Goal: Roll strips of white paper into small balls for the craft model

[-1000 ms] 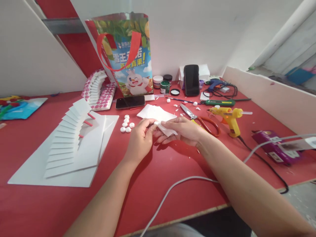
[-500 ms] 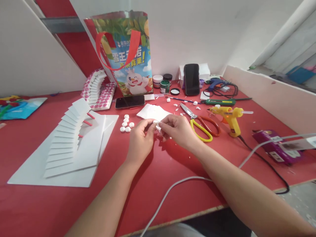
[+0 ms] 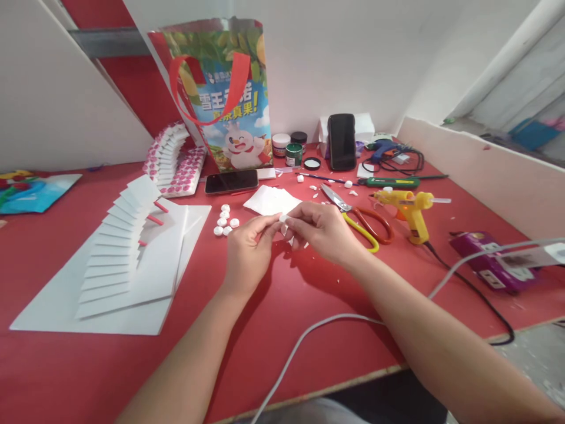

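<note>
White strip [image 3: 283, 218] gathered in, right hand [image 3: 324, 232] curled closer

Compared with a second ago, the strip's loose end is no longer spread across the right fingers; only a compact white bit is seen at the fingertips, with a small pale end below it, partly hidden. More of the yellow handle of the scissors [image 3: 346, 207] is uncovered beside the right wrist.

The strip is held above the desk [image 3: 282, 300], between the two hands. It is pinched between thumb and forefinger by the left hand [image 3: 248, 250], and it is gripped from the other side by the bent fingertips of the right hand.

A paper sheet [image 3: 270, 200] is laid flat just beyond the hands, its near edge partly covered by the right one. White rosettes [image 3: 222, 222] are clustered to the left, near the left hand. White scraps [image 3: 313, 188] are scattered by the scissor blades.

Farther left, a fan of card [image 3: 112, 247] is set on white boards [image 3: 170, 265], with red sticks [image 3: 154, 219] seen at its side. To the right, the glue gun [image 3: 411, 207] is placed beyond the scissors, and a purple box [image 3: 479, 256] is crossed by a white cable [image 3: 348, 316]. At the back, a bag [image 3: 242, 106] is stood upright behind a flat phone [image 3: 232, 181].
</note>
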Demonstrator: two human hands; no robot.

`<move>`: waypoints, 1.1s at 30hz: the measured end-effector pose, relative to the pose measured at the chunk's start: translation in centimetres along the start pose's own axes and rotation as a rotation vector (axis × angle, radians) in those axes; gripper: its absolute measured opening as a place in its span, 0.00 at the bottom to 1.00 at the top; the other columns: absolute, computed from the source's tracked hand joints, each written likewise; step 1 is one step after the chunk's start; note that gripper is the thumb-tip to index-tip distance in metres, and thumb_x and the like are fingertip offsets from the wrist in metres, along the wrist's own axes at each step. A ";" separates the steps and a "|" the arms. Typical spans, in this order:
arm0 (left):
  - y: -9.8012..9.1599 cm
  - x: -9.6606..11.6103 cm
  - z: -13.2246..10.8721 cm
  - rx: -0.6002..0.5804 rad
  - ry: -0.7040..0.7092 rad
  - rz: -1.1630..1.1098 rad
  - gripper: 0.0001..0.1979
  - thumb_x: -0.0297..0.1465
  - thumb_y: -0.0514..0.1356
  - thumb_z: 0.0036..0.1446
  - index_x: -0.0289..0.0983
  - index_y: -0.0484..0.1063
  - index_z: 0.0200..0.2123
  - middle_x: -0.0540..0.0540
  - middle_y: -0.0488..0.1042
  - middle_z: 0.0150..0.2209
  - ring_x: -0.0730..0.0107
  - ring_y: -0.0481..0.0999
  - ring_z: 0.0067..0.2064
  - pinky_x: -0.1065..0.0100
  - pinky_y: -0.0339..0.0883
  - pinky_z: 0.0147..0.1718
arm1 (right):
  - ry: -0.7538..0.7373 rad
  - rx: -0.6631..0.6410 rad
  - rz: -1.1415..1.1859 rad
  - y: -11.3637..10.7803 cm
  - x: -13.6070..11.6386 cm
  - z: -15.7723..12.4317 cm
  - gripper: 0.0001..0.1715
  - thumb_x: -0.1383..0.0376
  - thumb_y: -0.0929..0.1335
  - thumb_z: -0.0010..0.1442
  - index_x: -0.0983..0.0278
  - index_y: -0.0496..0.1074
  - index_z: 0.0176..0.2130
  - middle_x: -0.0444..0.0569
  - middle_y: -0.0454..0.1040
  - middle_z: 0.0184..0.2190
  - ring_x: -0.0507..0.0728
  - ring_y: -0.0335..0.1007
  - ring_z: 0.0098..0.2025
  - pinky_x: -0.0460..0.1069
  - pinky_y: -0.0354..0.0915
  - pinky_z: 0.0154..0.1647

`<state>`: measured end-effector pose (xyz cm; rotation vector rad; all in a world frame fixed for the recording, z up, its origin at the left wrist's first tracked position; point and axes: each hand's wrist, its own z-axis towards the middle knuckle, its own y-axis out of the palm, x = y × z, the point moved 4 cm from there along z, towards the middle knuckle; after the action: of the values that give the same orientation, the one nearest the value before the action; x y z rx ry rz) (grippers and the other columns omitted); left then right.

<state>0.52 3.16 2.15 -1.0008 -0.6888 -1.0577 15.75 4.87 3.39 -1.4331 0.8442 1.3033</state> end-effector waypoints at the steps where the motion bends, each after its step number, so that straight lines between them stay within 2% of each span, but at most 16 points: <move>1: -0.1 -0.2 0.2 -0.027 -0.060 -0.045 0.08 0.29 0.63 0.60 0.38 0.83 0.40 0.47 0.84 0.37 0.65 0.82 0.38 0.68 0.75 0.41 | 0.007 -0.047 0.022 -0.2 -0.1 0.1 0.12 0.61 0.70 0.63 0.66 0.72 0.31 0.46 0.77 0.25 0.51 0.73 0.22 0.46 0.70 0.26; 5: -0.2 -0.9 0.8 -0.166 -0.190 -0.193 0.08 0.33 0.66 0.59 0.38 0.84 0.40 0.48 0.84 0.35 0.64 0.82 0.37 0.67 0.75 0.41 | 0.006 -0.132 0.043 -0.5 -0.1 0.2 0.14 0.59 0.70 0.63 0.66 0.72 0.31 0.46 0.77 0.26 0.51 0.74 0.24 0.47 0.71 0.29; 10: 0.1 -1.1 0.6 -0.225 -0.166 -0.170 0.11 0.35 0.63 0.63 0.38 0.81 0.45 0.47 0.84 0.38 0.65 0.81 0.41 0.67 0.73 0.44 | 0.035 -0.081 0.023 -0.2 0.3 0.2 0.12 0.61 0.71 0.63 0.67 0.74 0.31 0.46 0.77 0.26 0.50 0.74 0.23 0.46 0.72 0.27; 13: 0.4 -1.1 0.3 -0.226 -0.184 -0.112 0.13 0.35 0.60 0.65 0.37 0.79 0.48 0.45 0.83 0.41 0.66 0.80 0.41 0.67 0.71 0.43 | 0.158 -0.042 0.095 -0.2 0.8 0.5 0.14 0.60 0.72 0.63 0.67 0.73 0.30 0.49 0.78 0.25 0.51 0.75 0.21 0.46 0.72 0.24; 16: 0.5 -1.0 0.4 -0.233 -0.194 -0.115 0.13 0.36 0.59 0.66 0.36 0.77 0.47 0.45 0.82 0.42 0.66 0.79 0.41 0.67 0.70 0.42 | 0.373 -0.027 0.293 -0.4 1.5 0.6 0.20 0.55 0.68 0.68 0.67 0.72 0.30 0.52 0.79 0.25 0.53 0.76 0.21 0.47 0.74 0.23; 18: 0.4 -0.9 0.5 -0.240 -0.185 -0.117 0.12 0.36 0.58 0.66 0.36 0.77 0.46 0.44 0.81 0.41 0.66 0.78 0.41 0.67 0.69 0.43 | 0.482 -0.049 0.422 -0.4 1.9 0.6 0.22 0.54 0.65 0.70 0.66 0.72 0.31 0.53 0.79 0.25 0.54 0.76 0.21 0.48 0.75 0.23; 20: 0.4 -0.8 0.6 -0.251 -0.176 -0.105 0.12 0.36 0.57 0.67 0.36 0.76 0.45 0.44 0.81 0.41 0.66 0.78 0.41 0.66 0.69 0.44 | 0.522 -0.101 0.493 -0.3 1.9 0.5 0.19 0.58 0.64 0.71 0.67 0.73 0.33 0.53 0.80 0.27 0.53 0.75 0.22 0.48 0.75 0.24; 23: 0.4 -0.8 0.6 -0.272 -0.178 -0.112 0.12 0.36 0.56 0.67 0.36 0.76 0.46 0.44 0.81 0.41 0.66 0.78 0.40 0.65 0.68 0.44 | 0.502 -0.149 0.495 -0.1 1.8 0.4 0.17 0.61 0.66 0.69 0.68 0.76 0.32 0.52 0.79 0.28 0.49 0.69 0.21 0.46 0.74 0.23; 29: 0.6 -0.9 0.4 -0.259 -0.232 -0.212 0.12 0.37 0.58 0.66 0.36 0.76 0.44 0.44 0.81 0.39 0.64 0.78 0.41 0.64 0.69 0.45 | 0.385 -0.217 0.450 0.0 1.6 0.4 0.15 0.58 0.77 0.54 0.67 0.77 0.27 0.45 0.74 0.23 0.46 0.59 0.20 0.44 0.69 0.23; 31: 0.6 -1.0 0.4 -0.243 -0.256 -0.260 0.12 0.38 0.60 0.65 0.35 0.76 0.43 0.44 0.80 0.37 0.65 0.78 0.40 0.65 0.70 0.44 | 0.317 -0.217 0.368 -0.1 1.6 0.5 0.16 0.58 0.77 0.54 0.67 0.76 0.27 0.44 0.73 0.21 0.46 0.60 0.20 0.44 0.68 0.24; 33: 0.7 -1.1 0.3 -0.220 -0.290 -0.305 0.12 0.38 0.61 0.64 0.35 0.76 0.42 0.45 0.80 0.36 0.66 0.78 0.38 0.65 0.70 0.43 | 0.239 -0.161 0.248 -0.2 1.5 0.7 0.15 0.59 0.75 0.57 0.68 0.74 0.27 0.44 0.72 0.20 0.47 0.64 0.19 0.44 0.66 0.23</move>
<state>0.82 3.99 1.10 -1.2821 -1.0001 -1.2864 16.02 5.76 2.02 -1.6756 1.1249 1.4280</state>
